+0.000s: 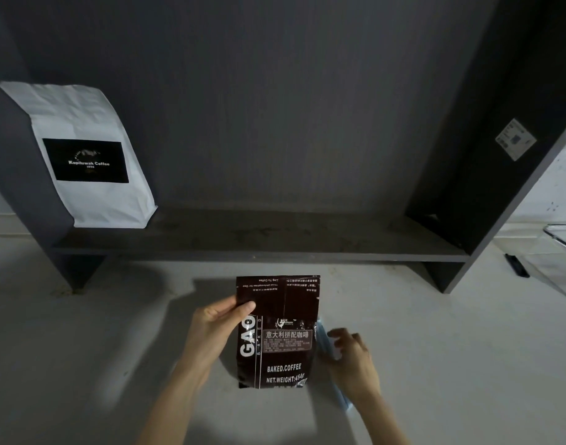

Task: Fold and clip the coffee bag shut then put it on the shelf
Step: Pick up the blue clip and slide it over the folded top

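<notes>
A dark brown coffee bag [280, 348] stands on the white counter, its top folded down over the front. My left hand [215, 326] pinches the folded flap at the bag's upper left corner. Just right of the bag, my right hand [352, 358] rests blurred on a long pale blue clip [326, 348] that lies on the counter; whether the fingers grip it is unclear. The dark grey shelf [259, 239] runs across the view behind the bag.
A white coffee bag [86, 155] with a black label stands at the shelf's left end. The shelf's right upright [487, 162] carries a sticker. On the counter at far right are a clear container [560, 261] and a small black object [517, 265].
</notes>
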A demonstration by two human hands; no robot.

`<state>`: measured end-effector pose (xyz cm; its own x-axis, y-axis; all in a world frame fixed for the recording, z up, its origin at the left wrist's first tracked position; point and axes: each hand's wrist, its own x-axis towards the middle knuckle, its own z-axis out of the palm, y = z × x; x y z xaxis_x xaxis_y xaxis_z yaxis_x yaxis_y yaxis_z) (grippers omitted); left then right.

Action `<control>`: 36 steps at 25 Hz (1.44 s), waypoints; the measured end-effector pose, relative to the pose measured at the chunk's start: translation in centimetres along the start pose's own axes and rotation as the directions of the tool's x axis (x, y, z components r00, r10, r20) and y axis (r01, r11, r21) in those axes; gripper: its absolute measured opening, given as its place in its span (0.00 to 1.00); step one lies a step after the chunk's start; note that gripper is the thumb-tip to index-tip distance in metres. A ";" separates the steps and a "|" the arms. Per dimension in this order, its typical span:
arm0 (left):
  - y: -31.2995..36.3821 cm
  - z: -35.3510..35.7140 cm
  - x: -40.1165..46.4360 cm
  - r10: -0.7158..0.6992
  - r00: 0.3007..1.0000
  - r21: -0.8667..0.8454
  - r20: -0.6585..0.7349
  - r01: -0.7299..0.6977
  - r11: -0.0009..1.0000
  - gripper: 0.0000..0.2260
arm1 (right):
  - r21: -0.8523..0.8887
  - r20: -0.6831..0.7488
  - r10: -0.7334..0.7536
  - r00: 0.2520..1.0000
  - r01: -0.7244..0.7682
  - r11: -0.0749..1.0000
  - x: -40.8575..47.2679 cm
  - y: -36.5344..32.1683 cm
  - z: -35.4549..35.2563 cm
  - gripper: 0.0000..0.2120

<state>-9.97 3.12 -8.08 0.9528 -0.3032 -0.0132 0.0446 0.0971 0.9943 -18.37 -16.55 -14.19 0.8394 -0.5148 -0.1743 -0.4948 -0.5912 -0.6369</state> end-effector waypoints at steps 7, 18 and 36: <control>0.1 0.0 -0.2 0.001 1.000 0.013 0.002 -0.001 1.000 0.09 | 0.018 -0.071 0.019 0.997 -0.018 1.000 0.2 0.6 0.9 0.11; 1.8 1.5 0.2 0.090 0.995 0.146 0.038 -0.094 0.985 0.11 | 0.287 -0.390 -0.191 0.901 0.316 0.904 -0.3 -4.2 -5.7 0.11; 2.5 2.3 -0.3 0.281 0.958 0.331 0.055 -0.283 0.900 0.13 | 0.099 -0.351 -0.492 0.796 0.554 0.826 -2.7 -7.5 -5.9 0.15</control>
<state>-10.86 1.29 -5.38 0.9089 -0.3152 0.2730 -0.3292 -0.1403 0.9338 -18.28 -14.40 -4.55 0.8331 -0.3372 0.4384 0.0789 -0.7122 -0.6976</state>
